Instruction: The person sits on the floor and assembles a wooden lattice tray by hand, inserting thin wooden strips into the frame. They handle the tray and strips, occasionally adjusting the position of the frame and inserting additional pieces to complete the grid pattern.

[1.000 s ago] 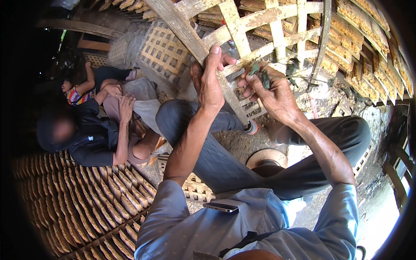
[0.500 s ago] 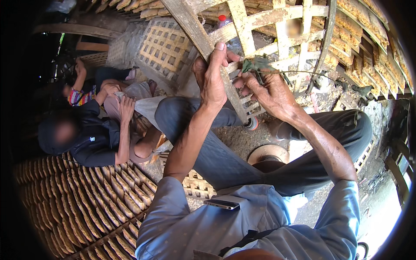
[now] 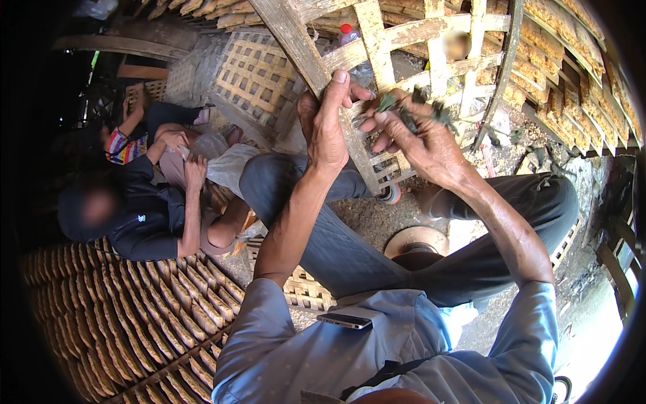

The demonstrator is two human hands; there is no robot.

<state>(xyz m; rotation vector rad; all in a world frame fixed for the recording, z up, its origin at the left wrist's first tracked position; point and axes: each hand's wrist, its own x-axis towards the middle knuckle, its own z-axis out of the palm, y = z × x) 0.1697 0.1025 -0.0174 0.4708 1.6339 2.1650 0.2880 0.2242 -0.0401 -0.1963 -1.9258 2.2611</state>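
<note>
A woven bamboo rack (image 3: 417,29) with a wooden side bar is propped up in front of me, its slats crossing in a wide lattice. My left hand (image 3: 328,135) is closed around the side bar, thumb on the near face and fingertips curling past it. Just to the right, my right hand (image 3: 427,145) pinches a dark green, crumpled strip (image 3: 387,103), perhaps cloth or plastic, against the lattice near that bar. Part of the strip trails beyond the right fingers; how it sits around the slats is hidden by the hand.
At left, a seated person in dark clothes (image 3: 145,215) handles a clear plastic bag (image 3: 232,165). Stacked rows of slatted trays (image 3: 134,316) fill the lower left, with more trays (image 3: 572,74) at upper right. A phone (image 3: 344,319) lies on my shirt. A round disc (image 3: 417,241) stands between my legs.
My right hand has drawn in and its fingers have curled over the green strip, whose long thin end no longer stretches out to the right. My left hand keeps its hold.
</note>
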